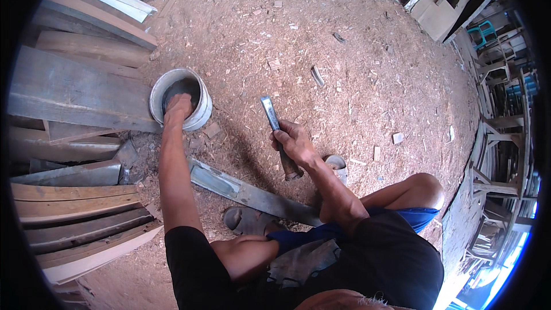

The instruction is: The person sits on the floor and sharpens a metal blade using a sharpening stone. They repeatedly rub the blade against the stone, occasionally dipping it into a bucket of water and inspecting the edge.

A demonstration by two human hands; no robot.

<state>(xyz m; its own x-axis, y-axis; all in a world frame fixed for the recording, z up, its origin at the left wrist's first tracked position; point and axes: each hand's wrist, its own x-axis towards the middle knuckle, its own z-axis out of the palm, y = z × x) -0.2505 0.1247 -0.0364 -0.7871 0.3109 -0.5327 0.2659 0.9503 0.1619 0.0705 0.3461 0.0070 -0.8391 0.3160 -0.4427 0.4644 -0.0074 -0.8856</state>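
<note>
Soft daylight leaves the reddish-brown, shaving-strewn floor [373, 40] fairly bright with a pinkish cast, while blue-white glare burns out the lower right edge. A blurry-edged shadow falls beside the person's bare right hand [295, 140], and the inside of the round, whitish bucket [202, 116] lies dim. Fisheye distortion curves the long, grey-brown wooden boards [86, 89] at left, detail softens rimward, and black fills the corners.

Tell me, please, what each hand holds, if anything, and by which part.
Right hand: a chisel-like tool, held around its middle, both ends free. Left hand: inside the bucket; whether it holds anything cannot be told.
</note>
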